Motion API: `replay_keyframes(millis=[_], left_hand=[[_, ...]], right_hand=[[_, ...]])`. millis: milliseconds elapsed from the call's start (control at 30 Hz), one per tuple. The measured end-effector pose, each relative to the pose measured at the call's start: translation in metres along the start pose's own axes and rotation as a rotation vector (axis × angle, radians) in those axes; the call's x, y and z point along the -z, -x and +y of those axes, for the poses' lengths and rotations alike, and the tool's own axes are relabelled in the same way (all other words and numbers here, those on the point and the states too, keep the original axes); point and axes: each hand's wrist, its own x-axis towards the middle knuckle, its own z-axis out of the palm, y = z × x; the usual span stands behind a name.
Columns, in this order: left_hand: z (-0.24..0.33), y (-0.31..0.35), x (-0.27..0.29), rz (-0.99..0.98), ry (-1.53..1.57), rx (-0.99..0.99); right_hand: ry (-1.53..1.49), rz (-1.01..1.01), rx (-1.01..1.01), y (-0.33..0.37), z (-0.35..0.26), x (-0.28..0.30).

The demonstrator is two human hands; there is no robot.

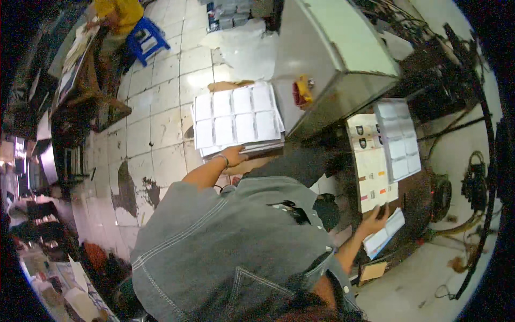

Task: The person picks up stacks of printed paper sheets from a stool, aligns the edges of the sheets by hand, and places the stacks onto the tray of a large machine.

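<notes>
My left hand (pixel 234 156) reaches to the near edge of a stack of white sheets (pixel 236 119), its fingers stretched along that edge and touching it. Each top sheet shows rows of pale printed panels. A brown sheet (pixel 229 86) sticks out behind the stack. My right hand (pixel 374 220) is off to the right, fingers apart and slightly bent, with nothing visible in it. It is at the near end of a cream printed sheet (pixel 367 177) and beside a smaller pile of white sheets (pixel 385 234). Another panelled white sheet (pixel 398 142) overlaps the cream one.
A pale green metal cabinet (pixel 322 59) rises beyond the stack, a red and yellow object on its side. The dark table (pixel 412 199) at the right carries the papers. Far left, a person in yellow (pixel 123 13) sits on a blue stool (pixel 146 40). Cables hang at the right.
</notes>
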Motion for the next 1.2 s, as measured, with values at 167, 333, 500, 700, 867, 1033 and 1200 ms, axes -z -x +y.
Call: replay_keyframes(millis=[167,333,500,700,867,1033,1200], left_hand=[[-0.087,-0.018,-0.023,0.303,0.264,0.33],[-0.115,-0.013,-0.035,0.731,0.52,0.739],[-0.152,-0.018,-0.024,0.839,0.791,0.884],[-0.292,-0.043,-0.051,0.516,0.144,0.723],[-0.299,-0.089,-0.041,0.467,0.527,0.793],[-0.275,-0.061,-0.028,0.569,0.656,0.764],[-0.268,-0.026,-0.041,0.609,0.886,0.8]], right_hand=[[-0.045,-0.283,0.533,-0.064,-0.152,-0.081],[-0.073,-0.569,0.965,-0.089,-0.29,-0.154],[-0.095,-0.818,0.956,-0.107,-0.327,-0.252],[0.038,-1.016,0.922,-0.12,-0.317,-0.269],[0.13,-0.959,0.984,-0.123,-0.329,-0.256],[0.075,-0.966,0.851,-0.126,-0.31,-0.263],[0.011,-0.958,0.812,-0.128,-0.309,-0.264]])
